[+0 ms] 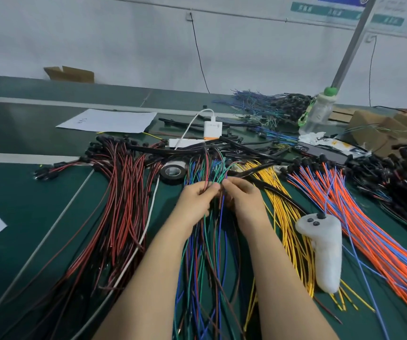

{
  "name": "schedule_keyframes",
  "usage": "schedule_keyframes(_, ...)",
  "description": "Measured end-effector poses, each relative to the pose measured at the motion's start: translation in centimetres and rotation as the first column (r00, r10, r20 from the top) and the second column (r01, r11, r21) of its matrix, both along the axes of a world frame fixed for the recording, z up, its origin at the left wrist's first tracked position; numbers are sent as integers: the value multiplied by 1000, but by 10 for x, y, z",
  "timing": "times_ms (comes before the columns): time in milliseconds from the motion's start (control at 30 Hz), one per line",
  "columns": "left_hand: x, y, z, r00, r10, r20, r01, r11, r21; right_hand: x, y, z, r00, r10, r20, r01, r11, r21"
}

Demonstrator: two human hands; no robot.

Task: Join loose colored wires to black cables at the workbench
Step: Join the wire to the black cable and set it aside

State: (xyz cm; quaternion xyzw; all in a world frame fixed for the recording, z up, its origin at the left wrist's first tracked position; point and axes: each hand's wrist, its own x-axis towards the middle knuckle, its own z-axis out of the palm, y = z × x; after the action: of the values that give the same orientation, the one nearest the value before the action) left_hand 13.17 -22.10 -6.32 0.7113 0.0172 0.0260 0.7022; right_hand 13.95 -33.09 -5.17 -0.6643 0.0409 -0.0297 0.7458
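A mixed bundle of blue, green, red and brown wires [206,244] runs down the middle of the green workbench [25,204]. My left hand [197,200] pinches several of these wires near their upper part. My right hand [243,200] closes on the same strands just to the right, fingertips almost touching the left ones. Thick black cables [266,186] cross behind and to the right of my hands. Which single strand each hand holds is hidden by the fingers.
Red-and-black wires [121,207] lie at the left, yellow wires [286,217] and orange-and-blue wires [379,231] at the right. A white controller [325,251] rests on the yellow ones. A black tape roll [173,171], a charger [212,130], a bottle [319,111], cardboard boxes [379,131].
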Motion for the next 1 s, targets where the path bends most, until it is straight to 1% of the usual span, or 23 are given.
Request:
schedule_keyframes(100,2,2,1,999,26,-42,-32,988,-148,0,-3,1,999,21,-44,-16,993,118)
schedule_keyframes(167,3,1,0,997,47,-59,-58,981,-188,-1,-4,3,994,78,-72,-61,975,212)
schedule_keyframes(200,4,1,0,996,56,-66,-68,978,-195,-2,-4,4,992,103,-76,-83,970,231)
schedule_keyframes(300,7,1,-2,996,59,-64,-69,981,-184,-3,-4,4,989,129,-65,-114,974,194)
schedule_keyframes(433,6,1,-4,996,79,-42,-85,980,-178,-4,-2,6,993,117,-20,-109,966,233)
schedule_keyframes(567,6,0,-3,987,154,-42,-159,940,-300,-4,-4,5,998,58,3,-57,976,208)
schedule_keyframes(633,6,1,-1,986,154,-58,-164,924,-346,-4,-4,5,999,37,8,-38,978,204)
schedule_keyframes(733,5,2,1,992,114,-59,-128,911,-393,-4,-1,5,998,64,23,-68,966,251)
schedule_keyframes(800,5,1,0,996,76,-42,-86,936,-342,-5,0,5,997,69,32,-76,959,274)
schedule_keyframes(867,4,0,-1,999,24,-30,-30,975,-222,-4,-1,4,998,42,39,-51,959,278)
schedule_keyframes(933,3,-1,-2,999,-19,-34,16,995,-98,-3,-1,3,999,12,43,-21,972,234)
schedule_keyframes(1000,3,-1,-2,999,-28,-32,27,998,-53,-3,-1,2,999,0,43,-8,980,197)
